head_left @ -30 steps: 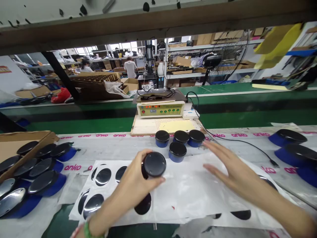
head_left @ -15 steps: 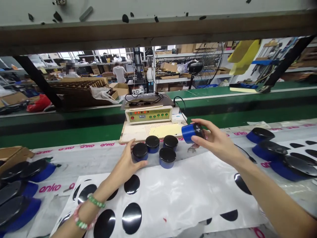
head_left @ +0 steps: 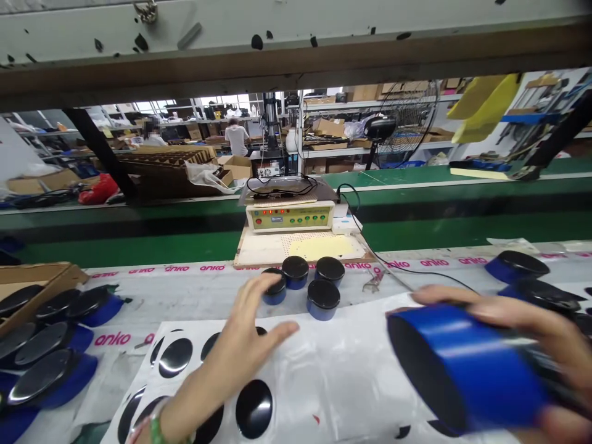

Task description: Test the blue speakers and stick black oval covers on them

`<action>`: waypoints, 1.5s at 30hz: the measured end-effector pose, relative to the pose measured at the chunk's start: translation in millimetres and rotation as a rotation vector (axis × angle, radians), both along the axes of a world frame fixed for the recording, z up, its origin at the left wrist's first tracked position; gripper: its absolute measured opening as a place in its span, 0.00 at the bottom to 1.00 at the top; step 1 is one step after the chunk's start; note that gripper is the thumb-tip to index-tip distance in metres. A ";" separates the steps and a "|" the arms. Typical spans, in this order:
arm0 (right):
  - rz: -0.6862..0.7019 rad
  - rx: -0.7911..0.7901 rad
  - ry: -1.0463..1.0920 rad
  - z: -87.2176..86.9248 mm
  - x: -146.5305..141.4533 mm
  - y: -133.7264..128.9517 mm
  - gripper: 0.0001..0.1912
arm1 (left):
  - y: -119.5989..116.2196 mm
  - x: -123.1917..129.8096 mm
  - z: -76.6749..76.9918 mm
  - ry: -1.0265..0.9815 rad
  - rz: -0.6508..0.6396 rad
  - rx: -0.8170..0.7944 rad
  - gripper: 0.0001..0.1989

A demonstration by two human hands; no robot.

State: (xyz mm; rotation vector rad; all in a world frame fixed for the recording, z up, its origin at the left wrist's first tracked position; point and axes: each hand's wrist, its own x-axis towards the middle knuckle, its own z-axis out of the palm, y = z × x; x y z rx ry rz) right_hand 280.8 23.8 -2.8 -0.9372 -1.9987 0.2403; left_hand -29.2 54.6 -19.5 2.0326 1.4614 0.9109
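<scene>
My right hand (head_left: 546,324) grips a blue cylinder with a black end (head_left: 481,364), held up close to the camera and tilted so its dark flat face points left. My left hand (head_left: 252,327) holds nothing, its thumb and fingers apart above a white sheet (head_left: 333,382) of black discs (head_left: 254,408). Just beyond the left fingers, several smaller-looking blue cylinders with glossy black tops (head_left: 324,299) stand upright in a cluster. The nearest one (head_left: 274,290) is partly hidden by those fingers.
More black-topped blue pieces lie at the left (head_left: 50,376) and right (head_left: 515,266). A control box (head_left: 291,217) with lit red indicators sits on a board behind the cluster. A cable (head_left: 416,269) crosses rightward. An overhead shelf (head_left: 296,58) spans the top; a cardboard box (head_left: 69,283) stands left.
My right hand has brought the blue cylinder from beside the cluster toward the camera, down and right. My left hand has drawn back from the cluster's left piece. The view has shifted slightly left.
</scene>
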 end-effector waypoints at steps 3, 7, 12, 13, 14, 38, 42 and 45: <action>-0.018 -0.166 0.122 -3.6 -22.4 18.3 0.16 | -26.5 7.8 12.2 0.069 -0.103 0.018 0.22; -0.353 -0.188 -0.277 -14.2 -21.1 68.2 0.18 | -17.4 -5.7 4.5 0.075 -0.020 0.021 0.18; -0.433 -0.199 -0.364 -10.3 -8.7 137.9 0.22 | 36.6 -26.6 -34.5 -0.008 0.072 -0.041 0.35; -0.434 -0.188 -0.371 -5.5 -11.7 150.6 0.23 | 44.7 -27.1 -42.0 -0.026 0.067 -0.052 0.38; -0.429 -0.179 -0.383 -1.0 -16.6 163.1 0.24 | 50.9 -26.3 -48.4 -0.045 0.061 -0.058 0.40; 0.349 -0.546 -0.222 12.4 -116.7 17.5 0.32 | -56.2 -8.5 6.9 0.168 0.159 0.345 0.34; 0.234 -0.655 -0.028 3.8 -117.3 -8.4 0.22 | -77.7 20.8 -10.4 0.119 0.242 0.436 0.30; 0.217 -0.621 0.110 -3.0 -119.8 -14.6 0.15 | -80.2 36.4 -18.6 0.099 0.242 0.452 0.24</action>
